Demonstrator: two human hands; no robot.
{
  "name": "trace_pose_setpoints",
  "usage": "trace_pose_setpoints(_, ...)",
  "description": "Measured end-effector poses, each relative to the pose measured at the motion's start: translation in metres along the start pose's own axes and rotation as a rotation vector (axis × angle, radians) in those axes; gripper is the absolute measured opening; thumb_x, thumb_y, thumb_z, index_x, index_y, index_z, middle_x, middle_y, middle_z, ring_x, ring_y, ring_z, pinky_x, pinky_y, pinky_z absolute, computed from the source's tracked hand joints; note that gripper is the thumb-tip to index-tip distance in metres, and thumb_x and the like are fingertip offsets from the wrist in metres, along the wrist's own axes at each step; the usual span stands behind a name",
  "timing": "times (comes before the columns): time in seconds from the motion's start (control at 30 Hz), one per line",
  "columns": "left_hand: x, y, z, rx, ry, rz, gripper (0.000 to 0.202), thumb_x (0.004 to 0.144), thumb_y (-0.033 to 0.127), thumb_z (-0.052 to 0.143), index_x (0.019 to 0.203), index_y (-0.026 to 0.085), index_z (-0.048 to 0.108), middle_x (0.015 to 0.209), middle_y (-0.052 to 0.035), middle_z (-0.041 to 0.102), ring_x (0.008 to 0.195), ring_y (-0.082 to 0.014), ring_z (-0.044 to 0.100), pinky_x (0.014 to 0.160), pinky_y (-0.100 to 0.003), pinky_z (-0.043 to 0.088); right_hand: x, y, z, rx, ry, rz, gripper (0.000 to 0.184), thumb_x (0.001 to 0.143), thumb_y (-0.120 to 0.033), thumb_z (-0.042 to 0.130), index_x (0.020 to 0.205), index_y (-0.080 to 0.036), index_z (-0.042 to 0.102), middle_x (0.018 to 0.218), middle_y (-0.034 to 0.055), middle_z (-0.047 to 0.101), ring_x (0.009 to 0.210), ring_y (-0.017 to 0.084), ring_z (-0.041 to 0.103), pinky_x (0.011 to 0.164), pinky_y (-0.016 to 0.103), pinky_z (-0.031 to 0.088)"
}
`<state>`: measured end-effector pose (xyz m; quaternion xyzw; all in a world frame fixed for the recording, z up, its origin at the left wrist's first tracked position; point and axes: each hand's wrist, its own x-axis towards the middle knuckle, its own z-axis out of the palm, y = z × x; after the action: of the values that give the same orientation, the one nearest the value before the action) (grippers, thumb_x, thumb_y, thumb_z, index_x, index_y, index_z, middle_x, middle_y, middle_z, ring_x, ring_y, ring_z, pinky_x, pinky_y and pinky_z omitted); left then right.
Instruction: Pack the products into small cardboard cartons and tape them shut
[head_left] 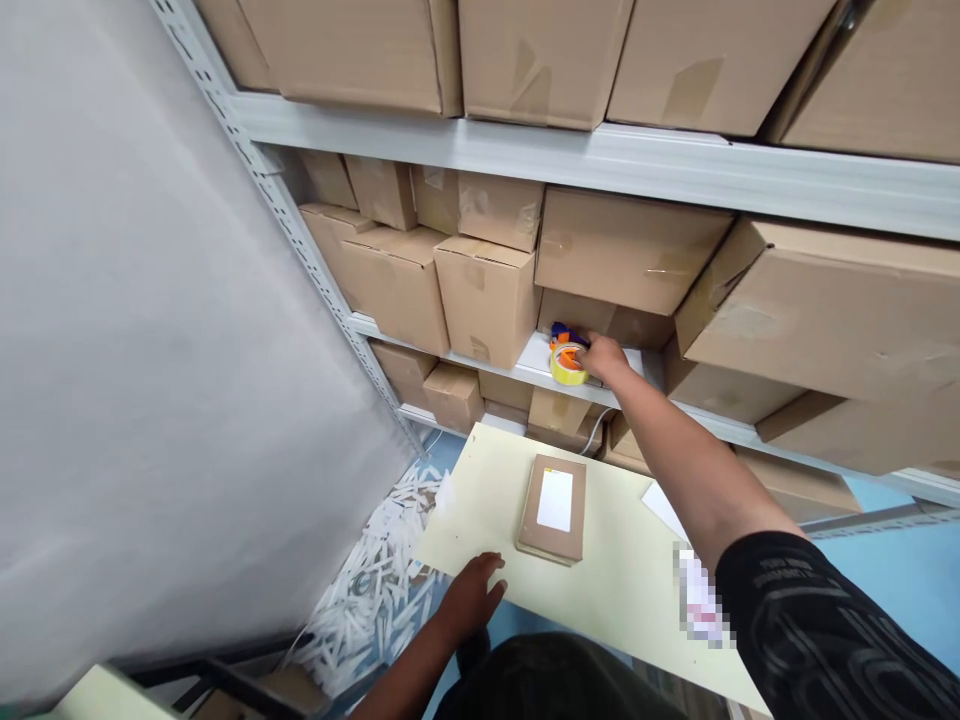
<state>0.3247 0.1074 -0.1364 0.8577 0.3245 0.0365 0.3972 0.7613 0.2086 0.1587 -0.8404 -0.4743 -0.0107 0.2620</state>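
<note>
My right hand (604, 358) reaches to the middle shelf, its fingers closed around a tape dispenser (559, 338). The dispenser has blue and orange parts and carries a roll of yellow tape (568, 372); my fingers partly cover it. Low in the view, my left hand (475, 592) is at the near edge of the pale yellow table (615, 585), fingers apart and holding nothing. Just beyond it a small closed brown carton (535, 510) with a white label (555, 500) lies on the table, apart from both hands.
Metal shelving (525, 148) full of cardboard boxes (487, 290) rises behind the table. Shredded white paper strips (375, 575) cover the floor left of it. A pale wall (187, 350) stands at left. A blurred-out item (703, 600) and a white sheet (663, 508) lie at the table's right.
</note>
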Motion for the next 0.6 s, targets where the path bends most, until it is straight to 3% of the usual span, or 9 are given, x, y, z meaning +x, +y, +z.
trace_pose_setpoints(0.1, 0.011, 0.007, -0.002, -0.051, 0.008, -0.012, 0.04, 0.09, 0.039, 0.058, 0.126, 0.023, 0.068, 0.137, -0.0104, 0.067, 0.13, -0.0278, 0.06, 0.116, -0.045, 0.044, -0.044, 0.014, -0.006, 0.033, 0.089, 0.041, 0.039, 0.09, -0.027, 0.06, 0.125, -0.012, 0.065, 0.113, 0.0137, 0.07, 0.1, 0.02, 0.057, 0.09, 0.031, 0.042)
trace_pose_setpoints(0.2, 0.033, 0.017, -0.005, -0.115, 0.002, -0.049, 0.045, 0.092, 0.043, 0.055, 0.131, 0.022, 0.063, 0.132, -0.0111, 0.069, 0.117, -0.0262, 0.067, 0.108, -0.043, 0.05, -0.132, 0.044, 0.01, 0.186, 0.068, 0.119, 0.03, 0.091, -0.037, 0.055, 0.11, -0.02, 0.07, 0.101, 0.0072, 0.073, 0.094, 0.021, 0.062, 0.088, 0.033, 0.046)
trace_pose_setpoints(0.27, 0.057, 0.024, -0.01, -0.11, -0.022, -0.046, 0.048, 0.092, 0.041, 0.054, 0.135, 0.02, 0.06, 0.134, -0.0125, 0.066, 0.117, -0.0261, 0.067, 0.106, -0.041, 0.051, -0.212, 0.065, 0.037, 0.352, -0.067, 0.344, 0.026, 0.09, -0.043, 0.053, 0.091, -0.023, 0.07, 0.091, 0.0048, 0.073, 0.088, 0.023, 0.065, 0.081, 0.034, 0.049)
trace_pose_setpoints(0.33, 0.09, 0.033, -0.018, -0.03, -0.013, -0.021, 0.051, 0.092, 0.038, 0.053, 0.138, 0.017, 0.058, 0.141, -0.0147, 0.062, 0.127, -0.028, 0.061, 0.112, -0.043, 0.046, -0.293, 0.078, 0.071, 0.511, -0.329, 0.701, 0.026, 0.087, -0.044, 0.056, 0.076, -0.022, 0.064, 0.075, 0.005, 0.07, 0.075, 0.022, 0.066, 0.071, 0.033, 0.05)
trace_pose_setpoints(0.37, 0.109, 0.038, -0.022, 0.015, 0.013, -0.004, 0.052, 0.092, 0.037, 0.053, 0.139, 0.017, 0.057, 0.144, -0.0152, 0.059, 0.133, -0.0291, 0.056, 0.115, -0.044, 0.042, -0.33, 0.081, 0.089, 0.62, -0.51, 0.857, 0.025, 0.084, -0.044, 0.06, 0.074, -0.021, 0.063, 0.073, 0.0059, 0.069, 0.07, 0.021, 0.066, 0.066, 0.033, 0.05)
trace_pose_setpoints(0.43, 0.15, 0.051, -0.03, 0.094, 0.02, 0.059, 0.056, 0.092, 0.036, 0.054, 0.144, 0.016, 0.053, 0.151, -0.0155, 0.054, 0.142, -0.0303, 0.048, 0.12, -0.046, 0.036, -0.388, 0.078, 0.122, 0.73, -0.68, 0.967, 0.023, 0.079, -0.042, 0.067, 0.08, -0.019, 0.065, 0.078, 0.0091, 0.071, 0.065, 0.023, 0.068, 0.059, 0.033, 0.051)
trace_pose_setpoints(0.5, 0.192, 0.065, -0.034, 0.144, -0.026, 0.127, 0.06, 0.091, 0.034, 0.054, 0.148, 0.014, 0.048, 0.158, -0.0158, 0.046, 0.148, -0.0304, 0.039, 0.123, -0.045, 0.03, -0.419, 0.069, 0.148, 0.995, -0.72, 1.103, 0.03, 0.073, -0.038, 0.073, 0.097, -0.021, 0.066, 0.094, 0.0089, 0.072, 0.077, 0.024, 0.072, 0.062, 0.032, 0.054)
trace_pose_setpoints(0.6, 0.241, 0.086, -0.029, 0.168, -0.126, 0.137, 0.062, 0.093, 0.039, 0.054, 0.15, 0.015, 0.046, 0.164, -0.0147, 0.035, 0.154, -0.0315, 0.027, 0.123, -0.045, 0.027, -0.42, 0.061, 0.172, 1.225, -0.649, 1.22, 0.045, 0.072, -0.036, 0.074, 0.113, -0.024, 0.06, 0.113, 0.0101, 0.069, 0.098, 0.025, 0.072, 0.076, 0.034, 0.057)
